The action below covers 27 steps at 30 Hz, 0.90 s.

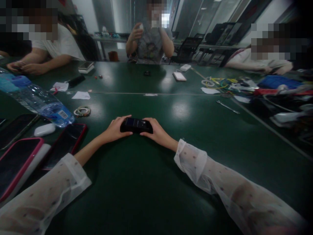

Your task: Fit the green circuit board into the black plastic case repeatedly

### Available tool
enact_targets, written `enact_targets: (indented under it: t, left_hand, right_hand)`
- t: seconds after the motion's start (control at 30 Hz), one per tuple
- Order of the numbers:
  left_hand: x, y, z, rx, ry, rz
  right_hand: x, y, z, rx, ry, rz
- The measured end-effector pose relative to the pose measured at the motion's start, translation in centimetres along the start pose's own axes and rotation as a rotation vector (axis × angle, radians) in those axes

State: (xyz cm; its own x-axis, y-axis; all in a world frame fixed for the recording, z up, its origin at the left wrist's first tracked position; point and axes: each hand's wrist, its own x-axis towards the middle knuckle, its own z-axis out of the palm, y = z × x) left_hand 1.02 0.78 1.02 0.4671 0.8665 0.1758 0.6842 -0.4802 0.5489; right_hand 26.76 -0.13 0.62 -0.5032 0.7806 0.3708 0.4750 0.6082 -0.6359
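Note:
A small black device (136, 126) with a dark screen and small light marks sits low over the green table (137, 182), in the middle of the view. My left hand (116, 130) grips its left end, thumb on the near side and fingers on the far side. Its right end is held the same way by my right hand (158, 132). Sheer white dotted sleeves cover both forearms. Whether the device touches the tabletop is hard to tell.
At left are a water bottle (52, 109), a red-edged phone (67, 143), a pink-edged phone (18, 163), a white case (45, 130) and bracelets (82, 111). A wrench (227, 107) and tangled cables (220, 82) lie at right. Several people sit around the table.

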Motion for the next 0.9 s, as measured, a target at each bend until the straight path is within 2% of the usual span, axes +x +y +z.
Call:
enact_targets:
  t: [0.43,0.63,0.9]
  left_hand:
    - [-0.02,-0.02,-0.02,-0.007,0.01,0.017]
    - [0.02,0.2,-0.09,-0.006,0.007,-0.002]
    - [0.01,-0.01,0.0,-0.022,0.023,0.021]
  right_hand:
    - [0.04,0.25,0.2,0.009,0.001,0.023]
    - [-0.01,0.36,0.32,0.01,0.07,0.067]
    - [-0.08,0.17,0.12,0.037,0.064,0.086]
